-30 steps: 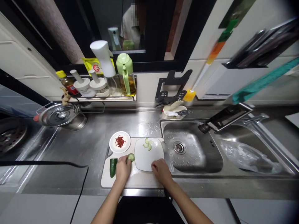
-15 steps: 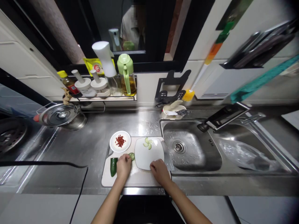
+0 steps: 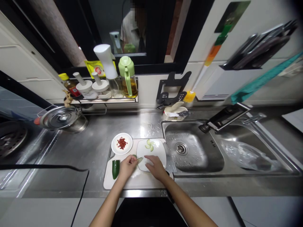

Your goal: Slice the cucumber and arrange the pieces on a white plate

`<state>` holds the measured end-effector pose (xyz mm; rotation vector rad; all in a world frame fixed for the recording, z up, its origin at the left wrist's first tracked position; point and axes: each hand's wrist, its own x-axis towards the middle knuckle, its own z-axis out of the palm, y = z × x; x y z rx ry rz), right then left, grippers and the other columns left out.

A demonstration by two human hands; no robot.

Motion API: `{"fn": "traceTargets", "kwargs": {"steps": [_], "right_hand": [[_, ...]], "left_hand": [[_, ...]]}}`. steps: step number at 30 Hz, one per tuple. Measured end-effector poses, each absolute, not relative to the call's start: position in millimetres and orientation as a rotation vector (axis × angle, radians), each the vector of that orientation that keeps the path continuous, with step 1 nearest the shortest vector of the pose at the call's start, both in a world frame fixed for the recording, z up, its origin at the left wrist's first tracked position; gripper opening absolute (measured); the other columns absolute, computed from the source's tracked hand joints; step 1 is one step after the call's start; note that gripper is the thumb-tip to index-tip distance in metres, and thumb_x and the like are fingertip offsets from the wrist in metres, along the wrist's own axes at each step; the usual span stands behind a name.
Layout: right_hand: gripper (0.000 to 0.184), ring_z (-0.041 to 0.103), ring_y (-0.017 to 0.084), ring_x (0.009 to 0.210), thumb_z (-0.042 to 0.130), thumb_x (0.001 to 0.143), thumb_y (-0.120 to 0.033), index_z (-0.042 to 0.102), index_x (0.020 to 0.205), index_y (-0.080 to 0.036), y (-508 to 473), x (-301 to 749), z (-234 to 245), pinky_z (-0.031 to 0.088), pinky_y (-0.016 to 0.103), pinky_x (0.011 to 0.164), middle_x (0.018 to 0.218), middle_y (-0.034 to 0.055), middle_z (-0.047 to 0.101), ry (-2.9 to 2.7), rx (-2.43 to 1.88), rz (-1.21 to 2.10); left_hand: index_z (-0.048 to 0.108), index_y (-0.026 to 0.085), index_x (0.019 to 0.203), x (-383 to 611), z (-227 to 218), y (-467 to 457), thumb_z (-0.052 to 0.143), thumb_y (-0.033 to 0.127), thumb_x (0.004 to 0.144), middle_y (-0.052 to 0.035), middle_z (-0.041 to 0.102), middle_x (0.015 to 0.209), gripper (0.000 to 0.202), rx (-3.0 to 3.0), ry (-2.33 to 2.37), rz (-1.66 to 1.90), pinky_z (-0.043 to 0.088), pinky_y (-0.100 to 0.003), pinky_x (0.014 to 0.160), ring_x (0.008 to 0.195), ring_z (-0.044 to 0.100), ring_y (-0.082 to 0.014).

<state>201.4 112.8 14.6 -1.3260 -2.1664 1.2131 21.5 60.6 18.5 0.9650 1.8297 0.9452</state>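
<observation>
My left hand [image 3: 127, 165] pinches a thin cucumber slice [image 3: 139, 160] over the left edge of a white squarish plate [image 3: 161, 151]. Over the plate's lower part is my right hand [image 3: 155, 167], its thumb and fingers apart and nothing held. Several pale green cucumber slices [image 3: 149, 145] lie fanned out near the plate's far edge. The plate rests on a light cutting board [image 3: 142, 183]. A piece of dark green cucumber [image 3: 115, 169] lies on the board, left of my left hand. More slices beside that hand are mostly hidden by its fingers.
A small round plate [image 3: 114, 148] with chopped red bits [image 3: 122, 143] sits at the board's far left corner. To the right is the steel sink [image 3: 196, 157] with its faucet [image 3: 224, 116]. A lidded pot [image 3: 77, 124] and a condiment shelf [image 3: 106, 101] stand behind, left.
My left hand has lifted a cucumber slice from the board and brought it right, to the plate. My right hand has moved left and up over the plate, spreading its fingers.
</observation>
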Motion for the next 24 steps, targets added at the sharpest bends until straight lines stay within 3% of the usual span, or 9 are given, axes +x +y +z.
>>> {"fn": "traceTargets", "kwargs": {"steps": [2, 9, 13, 17, 21, 24], "right_hand": [[0.036, 0.054, 0.021, 0.105, 0.054, 0.078, -0.024, 0.062, 0.113, -0.022, 118, 198, 16, 0.039, 0.034, 0.090, 0.112, 0.0059, 0.063, -2.057, -1.336, 1.330], [0.019, 0.059, 0.017, 0.080, 0.051, 0.079, -0.032, 0.065, 0.079, -0.018, 128, 200, 21, 0.044, 0.027, 0.072, 0.081, 0.0025, 0.066, -1.854, -1.332, 1.540], [0.020, 0.058, 0.015, 0.076, 0.052, 0.078, -0.033, 0.064, 0.077, -0.018, 129, 207, 26, 0.044, 0.026, 0.070, 0.077, 0.0013, 0.065, -1.822, -1.334, 1.532], [0.019, 0.057, 0.015, 0.074, 0.056, 0.076, -0.035, 0.065, 0.076, -0.018, 131, 214, 33, 0.042, 0.026, 0.068, 0.075, 0.0006, 0.064, -1.780, -1.306, 1.564], [0.018, 0.056, 0.015, 0.073, 0.057, 0.075, -0.034, 0.066, 0.076, -0.019, 131, 221, 38, 0.040, 0.025, 0.064, 0.074, 0.0002, 0.064, -1.784, -1.293, 1.612], [0.018, 0.055, 0.014, 0.072, 0.058, 0.073, -0.034, 0.066, 0.075, -0.018, 132, 226, 39, 0.039, 0.024, 0.062, 0.073, 0.0002, 0.063, -1.797, -1.292, 1.620]], "left_hand": [[0.058, 0.017, 0.068, 26, 22, 64, 0.063, 0.037, 0.068, 0.0070, 0.043, 0.055, 0.021, 0.950, 1.739, 0.966, 0.031, -0.019, 0.053, 0.052, 0.039, -0.0070], [0.058, 0.014, 0.070, 37, 21, 75, 0.070, 0.038, 0.061, 0.0068, 0.047, 0.054, 0.028, 0.756, 1.559, 1.000, 0.029, -0.019, 0.051, 0.051, 0.041, -0.0055], [0.057, 0.014, 0.074, 47, 18, 77, 0.071, 0.047, 0.061, 0.0048, 0.053, 0.056, 0.039, 0.466, 1.416, 0.997, 0.029, -0.017, 0.047, 0.048, 0.045, -0.0048], [0.054, 0.014, 0.078, 58, 19, 79, 0.066, 0.050, 0.071, -0.0007, 0.062, 0.063, 0.039, 0.111, 1.340, 0.879, 0.033, -0.015, 0.043, 0.046, 0.051, -0.0049], [0.054, 0.012, 0.081, 63, 21, 82, 0.062, 0.042, 0.079, -0.0023, 0.063, 0.062, 0.031, -0.108, 1.164, 0.765, 0.036, -0.013, 0.039, 0.041, 0.051, -0.0041], [0.057, 0.011, 0.085, 64, 21, 85, 0.062, 0.025, 0.081, -0.0010, 0.062, 0.061, 0.016, -0.168, 1.032, 0.796, 0.037, -0.011, 0.039, 0.043, 0.052, -0.0030]]}}
